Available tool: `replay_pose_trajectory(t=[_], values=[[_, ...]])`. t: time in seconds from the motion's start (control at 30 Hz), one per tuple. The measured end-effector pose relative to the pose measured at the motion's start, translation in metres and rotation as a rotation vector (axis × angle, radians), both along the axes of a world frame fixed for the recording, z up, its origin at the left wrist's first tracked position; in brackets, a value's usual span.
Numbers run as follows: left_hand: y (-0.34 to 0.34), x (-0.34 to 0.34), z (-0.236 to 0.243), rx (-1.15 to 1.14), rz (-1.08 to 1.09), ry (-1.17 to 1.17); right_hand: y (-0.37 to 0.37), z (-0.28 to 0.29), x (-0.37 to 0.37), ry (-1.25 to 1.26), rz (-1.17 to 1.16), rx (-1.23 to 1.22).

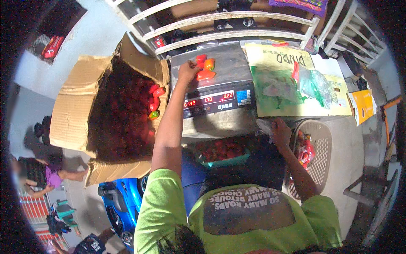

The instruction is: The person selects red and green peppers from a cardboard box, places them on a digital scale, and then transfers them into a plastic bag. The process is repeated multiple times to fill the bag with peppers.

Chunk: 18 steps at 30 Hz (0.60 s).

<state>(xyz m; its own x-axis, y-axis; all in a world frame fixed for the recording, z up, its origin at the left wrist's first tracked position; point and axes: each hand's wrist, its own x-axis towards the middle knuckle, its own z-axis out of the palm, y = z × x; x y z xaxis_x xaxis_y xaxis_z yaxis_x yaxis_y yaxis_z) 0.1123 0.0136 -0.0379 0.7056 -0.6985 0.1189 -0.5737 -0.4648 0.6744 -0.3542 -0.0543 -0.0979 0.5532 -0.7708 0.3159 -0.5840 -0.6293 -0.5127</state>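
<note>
My left hand [189, 71] reaches over the dark plate of a digital scale [182, 63]. Its fingers are closed at the left side of the peppers lying there, seemingly round the end of a red pepper [206, 75]. Beside that pepper lie an orange pepper [209, 64] and another red one [201, 58]. The scale's red display [208, 98] is lit below the plate. Lower right, my right hand [280, 132] is closed on the gathered part of a clear plastic bag [265, 126], which hangs by the table's front edge.
Left of the scale stands an open cardboard box [78, 106] with red peppers [154, 103] inside. Green sheets and plastic [279, 91] cover the right side. A plastic basket [323, 148] and a green tub of peppers [224, 161] are close to me. People are at far left.
</note>
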Motion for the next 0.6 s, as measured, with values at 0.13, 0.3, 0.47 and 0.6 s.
replay_pose_trajectory(t=[0.13,0.3,0.47,0.6], values=[[0.018,-0.025,0.022,-0.062,0.006,0.004,0.0,0.003,-0.002,0.168,-0.087,0.102],[0.11,-0.032,0.051,-0.297,-0.029,0.119,-0.003,-0.013,-0.006,0.141,-0.089,-0.135],[0.18,-0.013,0.069,0.065,0.808,-0.606,0.0,-0.013,-0.009,0.043,-0.033,-0.095],[0.227,0.04,0.006,0.176,0.725,-0.29,-0.009,-0.024,-0.008,0.087,-0.014,-0.013]])
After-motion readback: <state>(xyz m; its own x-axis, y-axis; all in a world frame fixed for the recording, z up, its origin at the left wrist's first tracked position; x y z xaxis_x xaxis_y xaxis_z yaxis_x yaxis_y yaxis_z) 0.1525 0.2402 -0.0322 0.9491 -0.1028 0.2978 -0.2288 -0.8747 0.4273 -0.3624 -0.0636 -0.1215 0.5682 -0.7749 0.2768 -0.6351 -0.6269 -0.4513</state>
